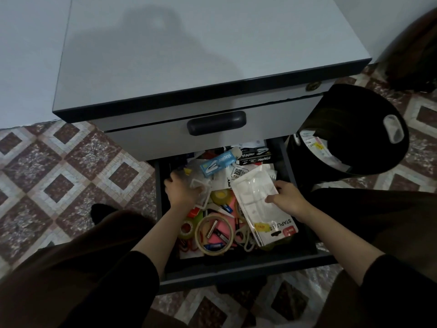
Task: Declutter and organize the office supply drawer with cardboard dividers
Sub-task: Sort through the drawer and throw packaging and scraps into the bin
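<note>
In the open dark grey drawer [236, 273], a big tan ring of tape [214, 252] lies nearest. At its 1 o'clock, the right hand [287, 197] pinches a clear plastic pack of staples [257, 202]. At 11 o'clock, the left hand [183, 190] curls its fingers on a thin white plastic frame [198, 182]. Farther off, at 12 o'clock, lies a blue stapler box [218, 163].

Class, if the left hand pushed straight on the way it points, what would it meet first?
Probably the small yellow item just beyond the left hand, toward the back of the drawer; depth is unclear.
</note>
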Demonstrator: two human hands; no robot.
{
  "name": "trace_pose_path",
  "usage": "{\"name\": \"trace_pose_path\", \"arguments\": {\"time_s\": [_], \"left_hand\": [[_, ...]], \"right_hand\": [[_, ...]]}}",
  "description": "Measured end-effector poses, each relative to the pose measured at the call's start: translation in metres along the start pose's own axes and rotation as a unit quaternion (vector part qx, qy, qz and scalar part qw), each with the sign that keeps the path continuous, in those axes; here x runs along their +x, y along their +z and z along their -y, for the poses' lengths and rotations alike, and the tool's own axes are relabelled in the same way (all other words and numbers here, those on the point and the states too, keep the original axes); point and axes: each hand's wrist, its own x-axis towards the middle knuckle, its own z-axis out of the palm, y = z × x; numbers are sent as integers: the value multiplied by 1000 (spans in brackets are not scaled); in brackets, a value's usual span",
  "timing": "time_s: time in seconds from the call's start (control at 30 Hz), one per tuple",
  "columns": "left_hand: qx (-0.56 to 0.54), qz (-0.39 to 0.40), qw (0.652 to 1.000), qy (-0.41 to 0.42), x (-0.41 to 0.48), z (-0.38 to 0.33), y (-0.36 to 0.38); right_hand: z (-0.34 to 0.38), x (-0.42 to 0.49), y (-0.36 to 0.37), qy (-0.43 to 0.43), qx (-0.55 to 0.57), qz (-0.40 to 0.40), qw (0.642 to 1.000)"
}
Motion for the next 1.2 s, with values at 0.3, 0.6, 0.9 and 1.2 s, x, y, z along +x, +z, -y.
{"name": "trace_pose_path", "arguments": {"time_s": [0.3, 0.6, 0.9, 1.2], "left_hand": [[-137, -6, 989, -56, 1, -5, -13], [-41, 50, 998, -19, -6, 5, -22], [91, 71, 991, 67, 1, -2, -19], [203, 99, 973, 52, 2, -3, -16]], "right_hand": [[52, 5, 5, -179, -395, 103, 895], [103, 45, 36, -248, -581, 148, 761], [94, 46, 40, -238, -580, 186, 757], [52, 43, 18, -152, -355, 174, 906]]}}
